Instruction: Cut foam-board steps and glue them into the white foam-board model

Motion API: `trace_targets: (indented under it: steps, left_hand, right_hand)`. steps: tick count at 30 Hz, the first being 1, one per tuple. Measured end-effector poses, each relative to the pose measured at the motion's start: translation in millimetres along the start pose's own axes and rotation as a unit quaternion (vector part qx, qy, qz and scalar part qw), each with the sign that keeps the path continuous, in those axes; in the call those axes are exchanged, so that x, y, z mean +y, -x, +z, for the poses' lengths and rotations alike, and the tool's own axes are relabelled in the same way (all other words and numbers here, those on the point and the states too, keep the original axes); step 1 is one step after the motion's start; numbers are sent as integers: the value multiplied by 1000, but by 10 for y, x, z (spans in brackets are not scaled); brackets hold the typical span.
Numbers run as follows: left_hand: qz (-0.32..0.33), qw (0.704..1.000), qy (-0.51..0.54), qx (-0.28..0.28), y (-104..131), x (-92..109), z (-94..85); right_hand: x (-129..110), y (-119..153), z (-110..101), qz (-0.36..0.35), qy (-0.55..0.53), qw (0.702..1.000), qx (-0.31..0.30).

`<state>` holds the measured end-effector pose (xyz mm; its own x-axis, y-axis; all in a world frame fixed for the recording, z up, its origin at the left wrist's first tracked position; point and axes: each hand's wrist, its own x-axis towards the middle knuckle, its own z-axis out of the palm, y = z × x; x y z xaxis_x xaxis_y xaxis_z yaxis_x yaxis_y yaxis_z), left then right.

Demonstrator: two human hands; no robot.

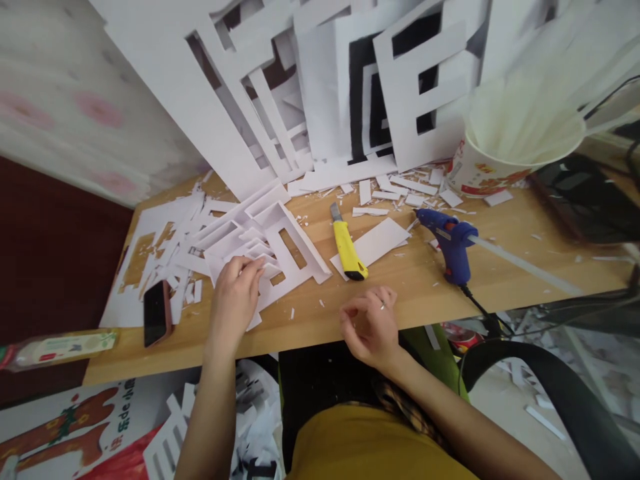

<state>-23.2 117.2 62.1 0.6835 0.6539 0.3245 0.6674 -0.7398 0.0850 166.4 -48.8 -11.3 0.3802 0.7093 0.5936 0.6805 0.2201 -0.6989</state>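
A white foam-board piece (293,283) with upright strips and cut-out slots lies on the table. My left hand (236,300) is at its near left side, thumb and fingers pinched on one of the thin upright strips (267,252). Just over the table's front edge, my right hand (373,327) has its fingers curled in, a ring on one; I see nothing held in it. Beyond it lies a yellow utility knife (346,247), partly on a flat white board (377,241). A blue glue gun (447,243) with a glue stick in its back lies farther right.
Cut white boards (430,73) lean along the back. A paper bucket (493,170) of glue sticks stands back right, near a dark tablet-like device (595,197). A phone (157,313) and a bottle (60,350) lie left. White scraps (400,190) litter the table (310,327).
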Motion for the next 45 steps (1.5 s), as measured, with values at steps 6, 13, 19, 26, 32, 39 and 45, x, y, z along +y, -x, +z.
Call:
trace_targets:
  steps: [6, 13, 19, 26, 32, 39, 45]
  left_hand:
    - [-161, 964, 91, 190, 216, 201, 204]
    - [-235, 933, 189, 196, 362, 220, 677]
    - [-244, 917, 224, 223, 341, 173, 682]
    - [-230, 913, 241, 236, 352, 188, 703]
    - [-229, 911, 243, 243, 352, 172, 744]
    - [-231, 913, 232, 245, 361, 177, 744]
    - [-234, 913, 231, 240, 361, 176, 735]
  right_hand:
    - [49, 28, 9, -14, 8, 1000, 2]
    - [13, 12, -30, -50, 0, 998, -25]
    - [-199, -433, 243, -65, -75, 988, -121]
    - [-188, -826, 879, -37, 15, 977, -211]
    - [-30, -753, 998, -54, 80, 971, -218]
    - [69, -726, 986, -71, 101, 969, -214]
    - [51, -739, 991, -94, 99, 969, -207]
